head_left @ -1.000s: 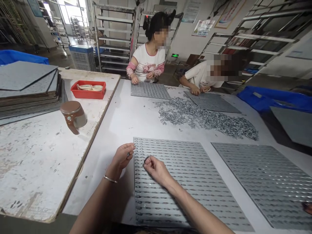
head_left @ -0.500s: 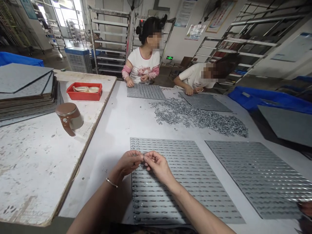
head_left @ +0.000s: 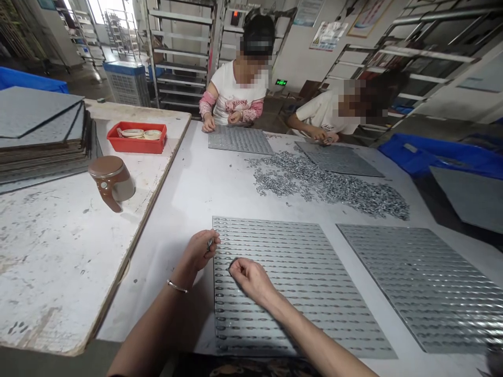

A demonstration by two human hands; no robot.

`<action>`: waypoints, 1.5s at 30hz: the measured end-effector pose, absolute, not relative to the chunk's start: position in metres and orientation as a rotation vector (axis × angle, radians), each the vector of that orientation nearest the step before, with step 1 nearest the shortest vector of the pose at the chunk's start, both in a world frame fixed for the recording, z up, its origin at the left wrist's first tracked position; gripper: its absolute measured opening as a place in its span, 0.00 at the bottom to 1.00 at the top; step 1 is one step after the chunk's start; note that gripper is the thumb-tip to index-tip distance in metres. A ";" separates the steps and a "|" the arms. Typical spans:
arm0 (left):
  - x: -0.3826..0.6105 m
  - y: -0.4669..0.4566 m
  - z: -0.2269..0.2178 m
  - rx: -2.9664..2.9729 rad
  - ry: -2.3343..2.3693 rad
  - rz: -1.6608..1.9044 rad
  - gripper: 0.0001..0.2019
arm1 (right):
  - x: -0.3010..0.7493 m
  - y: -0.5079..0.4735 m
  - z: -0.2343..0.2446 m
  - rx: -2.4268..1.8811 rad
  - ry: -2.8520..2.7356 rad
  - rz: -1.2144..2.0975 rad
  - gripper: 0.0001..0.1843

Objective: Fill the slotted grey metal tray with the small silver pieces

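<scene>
My left hand is curled closed at the left edge of a grey board, with a few small silvery metal pieces showing between its fingers. On the board, long rows of similar narrow, shiny pieces run from side to side. Low over its left part, my right hand pinches with thumb and forefinger; a dark tip of a small metal piece shows at the fingertips. Whether that piece touches the board is hard to make out.
Beyond the board lies a wide heap of loose metal pieces. A second filled board is at right. Two people work across the table at their own boards. At left are a brown-lidded mug, a red tray and stacked boards.
My hands, fingertips together before, have parted. The right hand has come down toward the board's rows; the left has drawn back slightly up and left. The whole view has shifted a little.
</scene>
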State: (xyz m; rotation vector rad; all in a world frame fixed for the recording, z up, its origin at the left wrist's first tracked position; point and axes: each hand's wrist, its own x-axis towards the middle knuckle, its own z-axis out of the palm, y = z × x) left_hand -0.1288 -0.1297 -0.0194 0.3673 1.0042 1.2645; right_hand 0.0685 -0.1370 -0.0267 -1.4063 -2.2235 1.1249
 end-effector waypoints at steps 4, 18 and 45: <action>-0.127 -0.131 -0.019 0.358 1.005 1.250 0.14 | 0.064 -0.134 -0.026 -1.437 -2.336 1.037 0.09; -0.113 -0.140 -0.006 0.567 0.971 1.100 0.28 | 0.065 -0.126 0.003 -1.115 -2.109 0.870 0.11; -0.115 -0.142 0.000 0.681 0.799 1.043 0.23 | 0.054 -0.114 0.012 -1.083 -1.812 1.073 0.15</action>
